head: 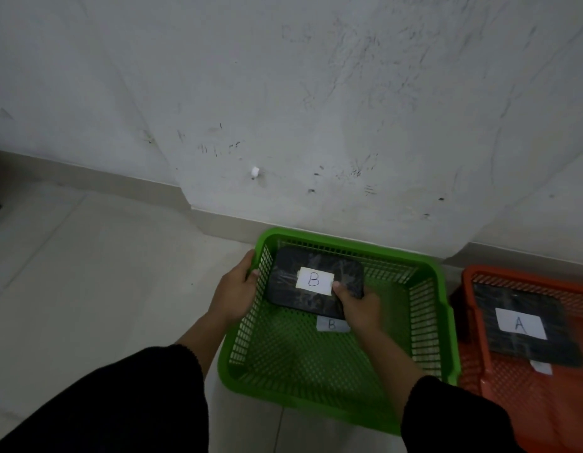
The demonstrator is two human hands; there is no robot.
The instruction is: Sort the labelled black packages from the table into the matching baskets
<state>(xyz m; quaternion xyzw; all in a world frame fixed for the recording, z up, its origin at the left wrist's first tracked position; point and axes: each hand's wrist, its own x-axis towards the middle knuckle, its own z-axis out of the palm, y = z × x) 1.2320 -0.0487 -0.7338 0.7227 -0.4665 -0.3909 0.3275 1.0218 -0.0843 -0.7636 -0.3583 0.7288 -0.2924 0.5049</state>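
Observation:
A black package with a white label "B" (316, 282) is inside the green basket (424, 266), near its far left corner. My right hand (358, 305) grips the package's near right corner from inside the basket. My left hand (238, 289) grasps the basket's left rim from outside, its fingertips over the rim next to the package. A small "B" tag (331, 324) lies on the basket floor just below the package. To the right, a second black package labelled "A" (525, 325) lies in the orange basket (473, 279).
Both baskets stand on a pale tiled floor (97, 289) against a scuffed white wall (316, 109) with a skirting board. A small white tag (541, 367) lies under the "A" package. The orange basket runs out of view at the right edge.

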